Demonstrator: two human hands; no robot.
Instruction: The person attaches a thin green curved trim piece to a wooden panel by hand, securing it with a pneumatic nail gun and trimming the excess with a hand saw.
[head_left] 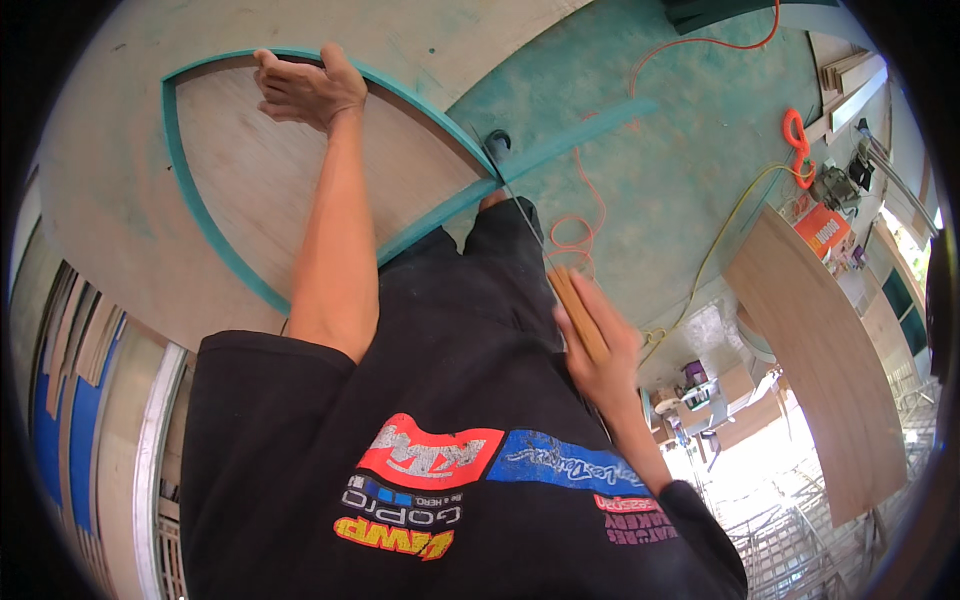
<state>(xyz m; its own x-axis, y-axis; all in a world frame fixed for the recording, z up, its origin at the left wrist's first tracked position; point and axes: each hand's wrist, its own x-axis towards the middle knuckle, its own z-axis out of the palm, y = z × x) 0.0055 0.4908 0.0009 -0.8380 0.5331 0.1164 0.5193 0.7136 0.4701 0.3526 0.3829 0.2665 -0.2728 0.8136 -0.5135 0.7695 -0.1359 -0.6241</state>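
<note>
My right hand point(603, 345) is wrapped round the wooden handle of a handsaw point(583, 312). The saw's thin blade, seen nearly edge-on, runs up to the right corner of a curved teal-edged frame point(222, 252). There it meets a teal strip point(570, 145) that sticks out past the corner. My left hand point(312, 90) lies against the frame's far edge, fingers stretched and thumb up by the rim; it grips nothing visible. Inside the frame shows a brownish wood panel point(250, 160). My knee is under the corner, partly hidden.
A pale board or tabletop point(100, 180) lies beneath and left of the frame. On the green floor point(650, 190) run orange and yellow cords point(690, 300). A large curved plywood sheet point(820, 370) stands at the right, near tools and boxes. Boards are stacked at the lower left.
</note>
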